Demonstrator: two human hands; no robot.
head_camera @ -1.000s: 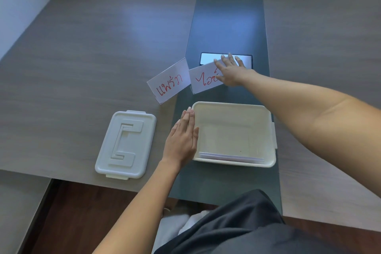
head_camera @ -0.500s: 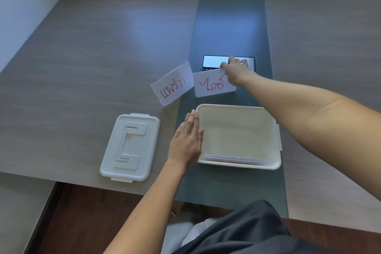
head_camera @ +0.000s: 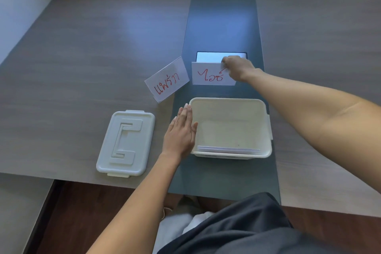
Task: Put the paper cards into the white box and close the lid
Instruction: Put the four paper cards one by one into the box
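The white box (head_camera: pixel 231 103) stands lidless on the dark strip in front of me, with a few white cards (head_camera: pixel 227 149) leaning against its near wall. Its lid (head_camera: pixel 125 143) lies flat to the left. Two folded paper cards with red writing stand behind the box: the left card (head_camera: pixel 167 80) is untouched, and my right hand (head_camera: pixel 239 68) pinches the top right edge of the right card (head_camera: pixel 210 75). My left hand (head_camera: pixel 181 132) rests flat against the box's left wall, fingers together.
A phone (head_camera: pixel 212 56) with a lit screen lies on the dark strip just behind the right card. The grey wooden table (head_camera: pixel 82 57) stretches left and right; its near edge runs just below the lid. My dark-clothed lap fills the bottom.
My right hand went from lying open over the right card to closing its fingers on the card's top edge, and the card now stands straighter. The left hand stayed against the box.
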